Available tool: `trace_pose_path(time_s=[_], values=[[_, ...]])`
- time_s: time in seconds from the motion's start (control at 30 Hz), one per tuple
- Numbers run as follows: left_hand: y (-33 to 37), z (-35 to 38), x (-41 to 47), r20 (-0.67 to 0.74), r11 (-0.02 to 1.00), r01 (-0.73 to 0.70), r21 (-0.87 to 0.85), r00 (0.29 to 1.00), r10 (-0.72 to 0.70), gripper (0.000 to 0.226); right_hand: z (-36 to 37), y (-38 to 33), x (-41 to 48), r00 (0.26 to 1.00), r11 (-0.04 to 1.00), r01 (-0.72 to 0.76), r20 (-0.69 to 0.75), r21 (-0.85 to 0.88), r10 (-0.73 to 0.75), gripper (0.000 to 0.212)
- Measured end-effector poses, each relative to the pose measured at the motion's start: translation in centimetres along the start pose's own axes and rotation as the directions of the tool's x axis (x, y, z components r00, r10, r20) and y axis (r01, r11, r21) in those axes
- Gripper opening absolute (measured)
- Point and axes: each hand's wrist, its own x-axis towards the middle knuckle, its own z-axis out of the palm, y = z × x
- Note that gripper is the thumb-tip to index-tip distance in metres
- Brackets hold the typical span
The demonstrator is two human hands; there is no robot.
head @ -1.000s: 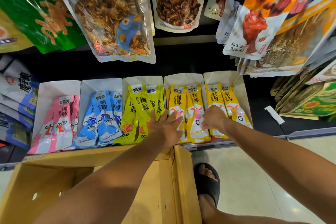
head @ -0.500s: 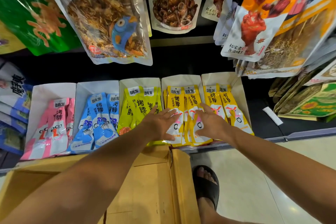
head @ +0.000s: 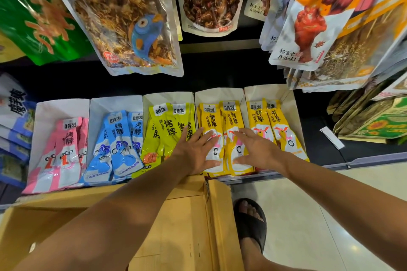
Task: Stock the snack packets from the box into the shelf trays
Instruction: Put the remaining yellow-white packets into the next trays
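cardboard box (head: 182, 226) nearest, butted against the shelf front. beyond it, left hand (head: 195, 153) and right hand (head: 257, 149), both with fingers spread flat, pinching nothing. they press the yellow packets (head: 212, 121) lying directly under the palms; neither hand is nearer. packets sit in the fourth tray (head: 218, 95) counting from pink. long axis runs front to back, label ends toward the back wall.

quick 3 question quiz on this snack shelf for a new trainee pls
1. True or false: the right hand is lifting a packet off the shelf.
2. Which colour are the packets in the leftmost tray? A pink, B blue, C yellow.
3. Fill in: the row has ___ white trays.

Key: 1 false, it lies open on the yellow packets. 2 A. 3 five.
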Motion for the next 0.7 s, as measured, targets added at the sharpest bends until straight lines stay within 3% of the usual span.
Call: trace_pose_path(time_s=[0.57, 0.63, 0.7], values=[[-0.9, -1.8, -5.1, -0.037, 0.996, 0.056, -0.065, 0.998, -0.058, 0.068, -3.9, -2.0, -1.3, 0.999, 0.999, 0.031, -0.014, -0.007, -0.031, 0.085], [-1.5, -1.3, -7.0, -0.051, 0.993, 0.070, -0.098, 0.996, -0.075, 0.070, -5.1, -3.2, -1.5, 0.998, 0.998, 0.050, -0.037, -0.029, -0.051, 0.082], [-2.4, -0.5, -8.8, -0.085, 0.987, 0.077, -0.141, 0.992, -0.089, 0.086, -6.2, -4.5, -1.5, 0.996, 0.996, 0.069, -0.057, -0.055, -0.072, 0.081]])
